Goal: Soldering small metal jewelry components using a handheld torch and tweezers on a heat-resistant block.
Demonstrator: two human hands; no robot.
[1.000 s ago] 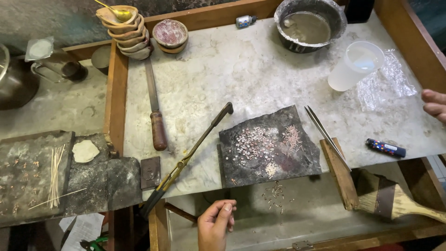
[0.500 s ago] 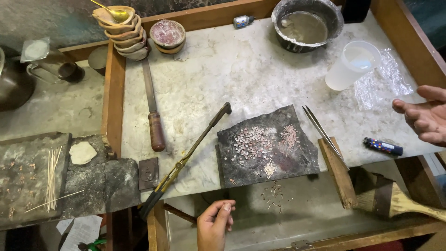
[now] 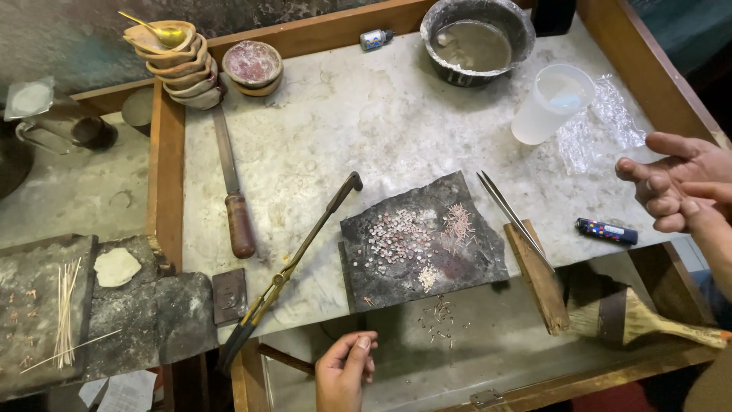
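The left hand sits at six o'clock in the view, low over the sunken front part of the counter. Its fingers are curled loosely inward with the thumb resting along them; it grips nothing that can be seen, and whether something tiny sits between the fingertips cannot be told. Just toward its one o'clock lie a few small metal bits scattered on the lower surface, apart from the hand.

The right hand comes in at three o'clock, palm turned up and fingers half spread, bent at the knuckles, holding nothing and touching nothing. A small dark lighter-like stick lies just below it toward seven o'clock.

At the centre rests a dark slate slab carrying heaps of tiny pale beads and pinkish slivers. A long brass blowpipe runs diagonally at its nine o'clock side, and tweezers lie at its two o'clock edge. A paintbrush lies at four o'clock, a plastic cup at one o'clock.
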